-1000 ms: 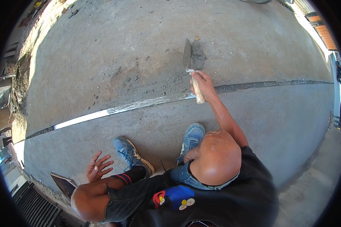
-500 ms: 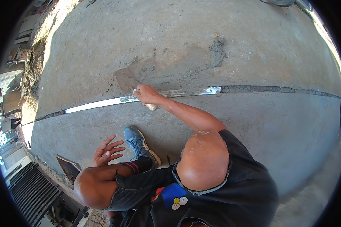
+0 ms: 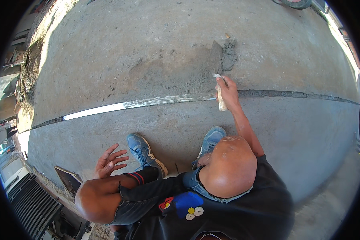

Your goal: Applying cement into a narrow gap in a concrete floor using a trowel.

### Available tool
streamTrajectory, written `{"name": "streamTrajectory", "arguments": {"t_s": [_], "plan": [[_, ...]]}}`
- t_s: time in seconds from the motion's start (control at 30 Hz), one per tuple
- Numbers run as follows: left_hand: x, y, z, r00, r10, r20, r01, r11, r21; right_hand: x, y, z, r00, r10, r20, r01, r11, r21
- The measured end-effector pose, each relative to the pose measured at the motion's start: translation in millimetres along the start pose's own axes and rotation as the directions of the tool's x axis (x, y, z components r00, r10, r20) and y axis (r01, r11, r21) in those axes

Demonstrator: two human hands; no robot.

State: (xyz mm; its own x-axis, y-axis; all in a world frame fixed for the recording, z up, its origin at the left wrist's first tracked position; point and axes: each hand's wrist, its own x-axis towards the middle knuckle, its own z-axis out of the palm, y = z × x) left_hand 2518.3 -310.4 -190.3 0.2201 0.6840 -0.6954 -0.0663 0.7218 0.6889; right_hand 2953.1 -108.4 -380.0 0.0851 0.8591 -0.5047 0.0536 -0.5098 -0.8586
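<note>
My right hand (image 3: 229, 94) is closed around the pale handle of a trowel (image 3: 215, 58). The trowel's flat grey blade points away from me, beside a small heap of wet mortar (image 3: 229, 56). A long metal strip (image 3: 94, 112) lies across the concrete from left to right, shiny at its left part and smeared with mortar toward the middle. My right wrist crosses over the line of the strip. My left hand (image 3: 110, 161) hangs in the air past my left knee, its fingers spread and holding nothing.
The concrete floor (image 3: 120, 52) carries scattered crumbs and a damp smear beyond the strip. A dark groove (image 3: 276, 93) continues the strip's line to the right. My two blue shoes (image 3: 142, 150) stand close before it. A wheel (image 3: 298, 3) shows at the far right, a slatted dark grate (image 3: 34, 202) at lower left.
My right hand has swept the trowel to the right, from the left part of the strip to the mortar heap, and its blade has turned. My left hand stays nearly in place.
</note>
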Motion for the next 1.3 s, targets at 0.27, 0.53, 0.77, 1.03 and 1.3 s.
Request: {"name": "streamTrajectory", "arguments": {"t_s": [0.27, 0.53, 0.77, 1.03, 1.3], "plan": [[12.4, 16.0, 9.6, 0.998, -0.035, 0.044, 0.032, 0.997, 0.070, -33.3, -2.5, 137.9, 0.861, 0.012, 0.509, 0.130, 0.961, -0.243], [5.2, 11.6, 7.6, 0.999, -0.029, 0.039, 0.028, 0.998, 0.048, -34.0, 27.3, 189.1, 0.811, -0.218, 0.544, 0.461, 0.810, -0.362], [8.5, 10.8, 5.4, 0.999, -0.019, 0.049, 0.016, 0.998, 0.063, -28.9, 35.6, 163.5, 0.854, -0.196, 0.483, 0.414, 0.817, -0.402], [2.6, 7.1, 2.1, 0.999, -0.006, 0.031, 0.005, 0.999, 0.048, -6.1, 16.2, 51.7, 0.982, -0.004, 0.188, 0.082, 0.909, -0.409], [5.8, 9.6, 1.5, 0.995, -0.037, 0.091, 0.032, 0.998, 0.059, -19.7, -3.2, 47.0, 0.986, -0.098, 0.134, 0.129, 0.960, -0.247]]}}
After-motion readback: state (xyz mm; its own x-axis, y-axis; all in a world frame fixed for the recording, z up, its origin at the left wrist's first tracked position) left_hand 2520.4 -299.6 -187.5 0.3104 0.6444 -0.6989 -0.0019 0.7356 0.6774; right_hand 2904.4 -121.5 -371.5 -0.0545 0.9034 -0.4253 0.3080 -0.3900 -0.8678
